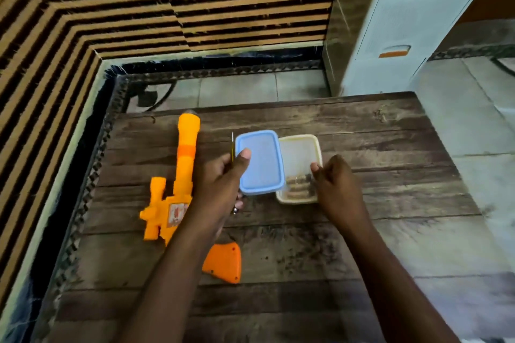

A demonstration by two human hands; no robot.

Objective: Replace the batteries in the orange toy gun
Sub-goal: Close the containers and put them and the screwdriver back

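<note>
The orange toy gun (178, 181) lies lengthwise on the left of the wooden table (376, 175), barrel pointing away from me; my left forearm crosses its grip. My left hand (220, 178) holds the blue lid (260, 161), thumb on top, lifted off and tilted beside the clear plastic box (299, 147). Batteries (298, 188) lie in the near end of that box. My right hand (338, 184) is at the box's right rim, fingers curled; what it grips is hidden. A thin yellow-handled screwdriver (232, 145) lies just left of the lid.
The table stands in a corner on tiled floor (473, 125). A striped brown wall (139, 22) runs behind and to the left. A pale blue drawer cabinet (412, 22) stands at the back right.
</note>
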